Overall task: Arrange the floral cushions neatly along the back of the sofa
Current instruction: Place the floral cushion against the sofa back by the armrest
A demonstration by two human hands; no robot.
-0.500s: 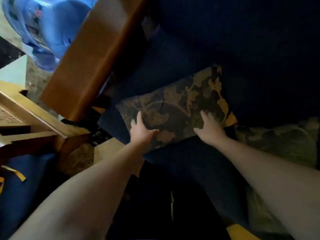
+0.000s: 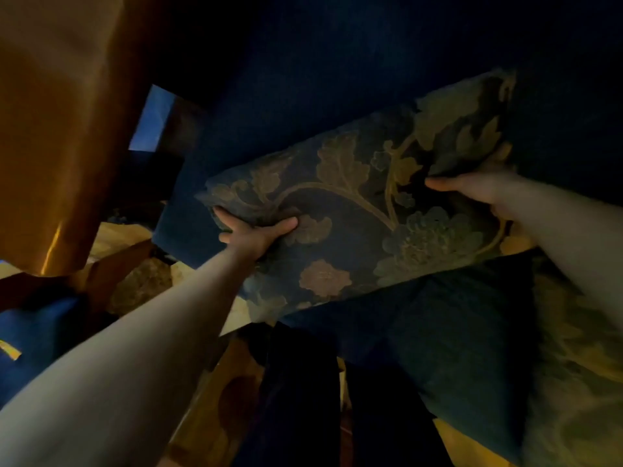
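Dark blue upholstery of the sofa [image 2: 337, 62] across the whole upper frame, dim and nearly featureless. Centre frame: a floral cushion [image 2: 364, 203], blue with gold leaves and blossoms, tilted so that its right end rides higher than its left, lying against the blue backrest. Left hand [image 2: 251, 232] clamped on the lower left edge, thumb pressed over the front face, fingers curled round behind. Right hand [image 2: 472, 187] pinching the fabric near the right end, thumb on the front, remaining fingers hidden behind the cushion. At the lower right edge, a second floral cushion [image 2: 573, 365], partly out of view, beside a plain blue cushion [image 2: 455, 348]. At the upper left, a wooden armrest [image 2: 60, 129].

Likely risks from here: a crooked finish if set down with the right end this high; a slide toward the gap beside the armrest if released before the bottom edge seats on the seat; bunched fabric under the right-hand pinch, leaving a crease; a knock against the neighbouring cushions at lower right while swinging into line.

Against half a second ago: then flat palms resting on the lower edge of a smaller-looking cushion set lower; now a two-handed grasp, cushion much nearer the camera, filling more of the frame and more steeply angled. Armrest also larger at the left.
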